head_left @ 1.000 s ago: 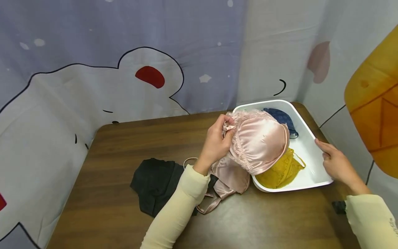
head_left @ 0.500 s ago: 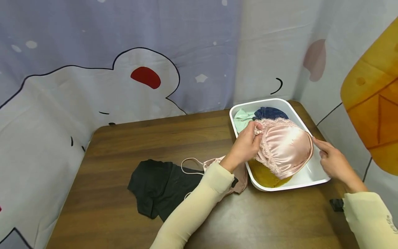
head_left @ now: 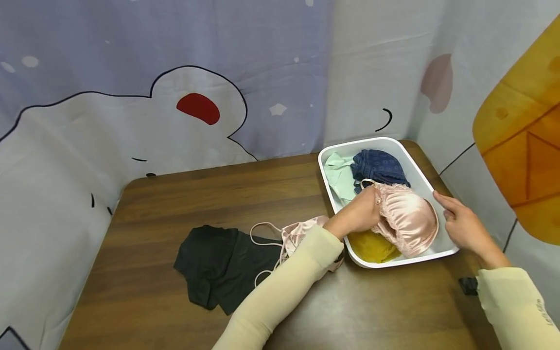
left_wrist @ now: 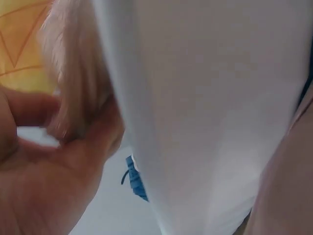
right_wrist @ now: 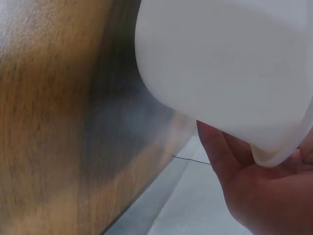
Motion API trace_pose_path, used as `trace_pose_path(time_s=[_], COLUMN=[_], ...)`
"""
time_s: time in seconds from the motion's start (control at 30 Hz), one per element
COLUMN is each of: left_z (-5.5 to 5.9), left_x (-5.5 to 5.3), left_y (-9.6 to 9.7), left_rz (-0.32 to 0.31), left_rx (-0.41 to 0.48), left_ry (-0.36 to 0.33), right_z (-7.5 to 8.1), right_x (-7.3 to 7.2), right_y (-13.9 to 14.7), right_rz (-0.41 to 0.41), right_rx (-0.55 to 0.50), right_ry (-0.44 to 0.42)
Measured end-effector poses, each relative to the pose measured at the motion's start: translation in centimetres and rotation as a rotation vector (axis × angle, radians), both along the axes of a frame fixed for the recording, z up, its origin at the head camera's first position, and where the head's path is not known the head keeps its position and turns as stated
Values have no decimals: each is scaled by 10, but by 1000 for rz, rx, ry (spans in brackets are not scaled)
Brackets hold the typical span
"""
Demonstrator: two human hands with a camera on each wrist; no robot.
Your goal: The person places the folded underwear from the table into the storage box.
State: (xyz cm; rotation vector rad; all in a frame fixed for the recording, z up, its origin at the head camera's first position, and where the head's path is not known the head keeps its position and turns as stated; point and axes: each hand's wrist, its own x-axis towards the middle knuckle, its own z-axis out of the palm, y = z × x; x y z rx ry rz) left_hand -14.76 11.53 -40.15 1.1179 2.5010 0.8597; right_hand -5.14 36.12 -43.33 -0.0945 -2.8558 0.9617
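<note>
My left hand (head_left: 365, 212) reaches over the near-left side of the white plastic bin (head_left: 445, 251) and pinches the lace edge of a pink satin bra (head_left: 411, 221). The bra's cup lies at the bin's right side, partly over a mustard-yellow lace bra (head_left: 372, 247). In the left wrist view, thumb and fingers close on the bunched pink lace (left_wrist: 78, 73), somewhat blurred. On the bin's right side my right hand (head_left: 464, 226) grips the rim, fingers (right_wrist: 217, 152) under it against the outer wall. Behind the pink bra lie a navy garment (head_left: 378, 167) and mint-green fabric (head_left: 339, 176).
Left of the bin, a black garment (head_left: 214, 265) lies spread on the wooden table (head_left: 175, 204). Another pink satin bra (head_left: 299, 233) with thin straps overlaps it, partly hidden by my left sleeve (head_left: 284, 287). A printed curtain (head_left: 280, 73) hangs behind the table.
My left hand has carried the pink bra rightward and down into the bin, uncovering the mint-green fabric and navy garment. My right hand has stayed at the bin's rim.
</note>
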Motion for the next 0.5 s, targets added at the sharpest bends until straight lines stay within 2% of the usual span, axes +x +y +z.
trace_pose_path(time_s=[0.13,0.27,0.33,0.5], left_z=[-1,0,-1,2], left_x=[3,6,5,2], left_y=[1,1,1,-4], left_rz=[-106,-157,-167,-133], left_rx=[-83,-132,-131,-90], left_ry=[-55,-73,-63,-78], right_z=[0,1,1,1], right_x=[0,0,0,1], right_y=[0,-1,-2,-2], right_rz=[-1,-8,-12,-9], right_rx=[-11,-26,-28,-10], right_ry=[10,6,-2,5])
